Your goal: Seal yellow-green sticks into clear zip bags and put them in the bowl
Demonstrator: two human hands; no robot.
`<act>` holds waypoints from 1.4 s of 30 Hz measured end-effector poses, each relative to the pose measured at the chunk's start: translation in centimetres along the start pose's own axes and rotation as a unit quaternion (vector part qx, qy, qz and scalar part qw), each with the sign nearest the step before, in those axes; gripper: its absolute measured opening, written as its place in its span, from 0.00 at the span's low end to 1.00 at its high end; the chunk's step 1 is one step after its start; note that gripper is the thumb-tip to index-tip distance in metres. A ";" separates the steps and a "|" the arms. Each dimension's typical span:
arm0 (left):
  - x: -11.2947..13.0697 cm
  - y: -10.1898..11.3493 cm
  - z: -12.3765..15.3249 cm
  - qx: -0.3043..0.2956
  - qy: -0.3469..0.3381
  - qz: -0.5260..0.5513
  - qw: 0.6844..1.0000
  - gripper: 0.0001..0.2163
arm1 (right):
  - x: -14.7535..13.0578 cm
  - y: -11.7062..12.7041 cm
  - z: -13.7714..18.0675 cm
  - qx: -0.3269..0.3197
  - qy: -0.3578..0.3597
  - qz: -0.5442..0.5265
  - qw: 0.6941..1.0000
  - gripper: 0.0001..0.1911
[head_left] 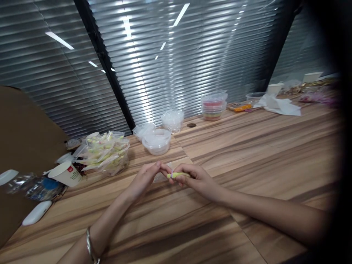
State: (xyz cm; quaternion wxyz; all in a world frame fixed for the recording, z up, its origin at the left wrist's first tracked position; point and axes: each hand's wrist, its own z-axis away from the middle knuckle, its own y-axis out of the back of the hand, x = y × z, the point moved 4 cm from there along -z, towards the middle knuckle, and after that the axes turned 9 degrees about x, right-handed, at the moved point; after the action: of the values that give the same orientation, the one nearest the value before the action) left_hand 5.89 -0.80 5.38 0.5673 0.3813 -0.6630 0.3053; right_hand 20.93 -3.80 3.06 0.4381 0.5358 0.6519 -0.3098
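Observation:
A slim yellow bundle (179,175) with a thin purple band (172,174) near its left end is held just above the table. My right hand (198,179) pinches it between thumb and fingers along its right part. From the other side, my left hand (154,173) has its bent fingertips at the banded end, closed against it. A small clear plastic bag (160,178) lies on the table, partly hidden behind my left hand. What the bundle is made of is too small to make out.
Clear bags of similar yellow pieces (110,152) are heaped at left, by a paper cup (66,173) and a white case (37,213). Clear plastic bowls (156,142) stand ahead. Stacked tubs (213,106) and crumpled tissue (279,105) lie farther right, before a blinded glass wall.

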 end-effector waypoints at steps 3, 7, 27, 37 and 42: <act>-0.5 0.1 0.0 0.009 0.009 0.051 0.999 0.15 | 0.3 -0.4 0.1 -0.019 -0.052 -0.049 0.997 0.11; -0.9 0.3 -0.1 0.037 0.008 0.097 0.995 0.11 | 1.4 -0.9 0.4 -0.020 -0.150 -0.173 0.973 0.12; -4.2 2.2 0.0 0.073 -0.094 -0.398 0.910 0.29 | 4.8 3.1 -2.3 0.133 -0.188 -0.263 0.937 0.09; -3.3 1.4 -0.2 0.080 0.007 -0.164 0.983 0.23 | 4.9 3.7 -2.0 0.193 -0.217 -0.333 0.897 0.21; -3.1 0.2 0.4 0.077 0.129 0.069 0.986 0.21 | 4.7 3.8 -2.1 0.201 -0.204 -0.327 0.900 0.22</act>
State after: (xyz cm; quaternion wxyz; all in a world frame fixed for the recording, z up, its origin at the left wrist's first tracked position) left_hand 5.69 -0.50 2.22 0.5949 0.3346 -0.5835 0.4400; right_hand 23.94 0.95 -0.08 0.3183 0.2939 0.6104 -0.6631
